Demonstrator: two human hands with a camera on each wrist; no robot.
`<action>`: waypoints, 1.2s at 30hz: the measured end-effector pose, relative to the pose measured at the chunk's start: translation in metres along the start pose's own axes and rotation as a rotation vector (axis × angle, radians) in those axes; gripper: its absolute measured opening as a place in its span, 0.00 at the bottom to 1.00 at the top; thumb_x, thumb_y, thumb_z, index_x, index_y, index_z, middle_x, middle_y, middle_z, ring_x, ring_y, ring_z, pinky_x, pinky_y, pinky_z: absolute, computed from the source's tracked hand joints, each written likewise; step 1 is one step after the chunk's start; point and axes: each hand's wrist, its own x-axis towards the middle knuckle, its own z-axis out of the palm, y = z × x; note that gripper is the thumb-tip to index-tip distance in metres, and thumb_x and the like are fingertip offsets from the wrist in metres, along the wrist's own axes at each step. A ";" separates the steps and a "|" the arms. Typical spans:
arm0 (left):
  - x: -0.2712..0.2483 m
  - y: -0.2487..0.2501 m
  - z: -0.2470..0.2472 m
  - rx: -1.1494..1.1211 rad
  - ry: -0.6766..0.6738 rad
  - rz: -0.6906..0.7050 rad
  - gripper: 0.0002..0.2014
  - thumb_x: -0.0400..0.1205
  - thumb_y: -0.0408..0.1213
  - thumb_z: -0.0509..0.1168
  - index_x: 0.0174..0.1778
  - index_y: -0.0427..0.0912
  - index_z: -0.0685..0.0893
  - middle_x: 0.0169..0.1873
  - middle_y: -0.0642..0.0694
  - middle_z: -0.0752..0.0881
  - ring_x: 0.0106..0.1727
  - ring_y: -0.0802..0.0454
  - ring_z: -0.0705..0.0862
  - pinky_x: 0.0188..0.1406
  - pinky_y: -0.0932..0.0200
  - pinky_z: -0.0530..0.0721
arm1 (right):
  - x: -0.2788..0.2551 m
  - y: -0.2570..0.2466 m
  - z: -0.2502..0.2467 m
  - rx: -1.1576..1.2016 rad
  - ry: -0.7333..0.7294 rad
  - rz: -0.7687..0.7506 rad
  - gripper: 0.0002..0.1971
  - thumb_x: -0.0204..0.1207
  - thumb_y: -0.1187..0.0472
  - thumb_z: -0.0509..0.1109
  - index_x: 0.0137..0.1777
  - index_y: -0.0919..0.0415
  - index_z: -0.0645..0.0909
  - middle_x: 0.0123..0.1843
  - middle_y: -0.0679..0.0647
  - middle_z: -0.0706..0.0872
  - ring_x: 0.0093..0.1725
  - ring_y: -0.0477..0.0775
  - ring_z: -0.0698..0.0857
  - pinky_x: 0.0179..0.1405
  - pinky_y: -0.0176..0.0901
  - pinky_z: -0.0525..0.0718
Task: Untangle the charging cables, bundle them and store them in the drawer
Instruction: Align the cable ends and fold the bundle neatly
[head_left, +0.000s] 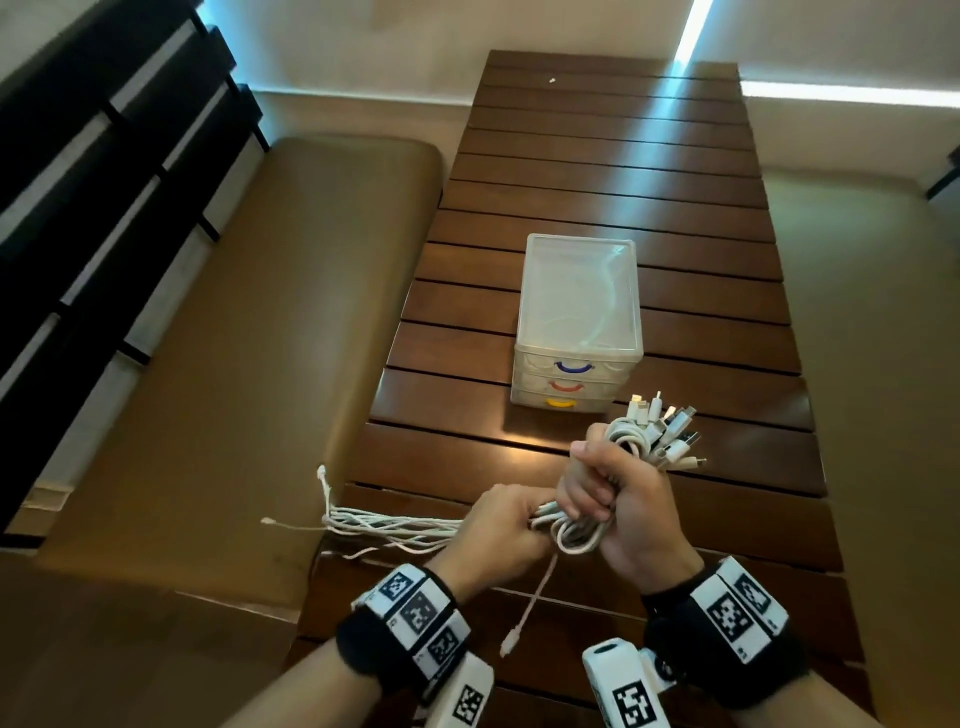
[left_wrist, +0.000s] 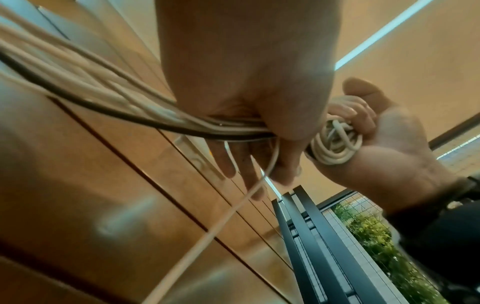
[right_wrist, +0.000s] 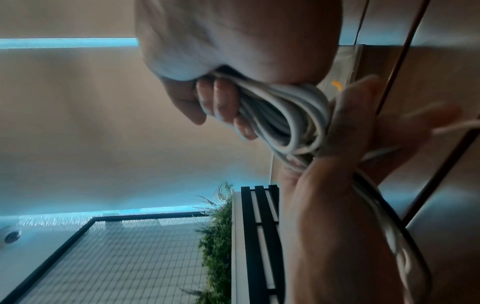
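My right hand (head_left: 602, 493) grips a folded bundle of white charging cables (head_left: 576, 535); their plugs (head_left: 670, 431) fan out past its far side. The cable loops (right_wrist: 285, 121) show under its curled fingers (right_wrist: 223, 102) in the right wrist view. My left hand (head_left: 498, 530) grips the loose cable tails (head_left: 384, 525) just left of the bundle; they trail left over the table edge. One thin cable (head_left: 530, 603) hangs down toward me. In the left wrist view my left hand (left_wrist: 249, 115) holds the strands (left_wrist: 103, 98) against the coil (left_wrist: 335, 144). A small translucent drawer unit (head_left: 576, 322) stands shut beyond the hands.
The drawer unit has blue (head_left: 573, 368), orange and yellow handles facing me. It stands on a dark slatted wooden table (head_left: 623, 171). A tan cushioned bench (head_left: 234, 338) runs along the table's left side, with a black slatted rail (head_left: 104, 171) behind it.
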 end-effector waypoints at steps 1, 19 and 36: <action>0.002 -0.003 0.001 -0.026 -0.007 -0.009 0.07 0.76 0.36 0.73 0.36 0.52 0.85 0.30 0.52 0.87 0.33 0.63 0.81 0.40 0.47 0.84 | -0.001 -0.002 -0.003 0.013 0.007 -0.004 0.18 0.65 0.61 0.75 0.24 0.57 0.67 0.17 0.48 0.63 0.15 0.46 0.63 0.20 0.40 0.69; -0.036 -0.013 -0.081 0.458 -0.310 -0.002 0.11 0.80 0.50 0.71 0.34 0.51 0.84 0.26 0.54 0.84 0.28 0.58 0.81 0.27 0.69 0.72 | -0.012 -0.011 -0.010 -1.244 -0.197 0.067 0.22 0.81 0.56 0.73 0.26 0.49 0.70 0.24 0.40 0.77 0.26 0.39 0.75 0.29 0.34 0.73; -0.031 0.012 -0.122 0.508 -0.271 -0.064 0.20 0.73 0.65 0.73 0.24 0.56 0.80 0.25 0.49 0.84 0.25 0.56 0.78 0.21 0.65 0.70 | -0.012 0.023 0.006 -1.635 -0.364 0.258 0.13 0.70 0.45 0.80 0.49 0.50 0.85 0.39 0.44 0.85 0.40 0.43 0.85 0.39 0.38 0.85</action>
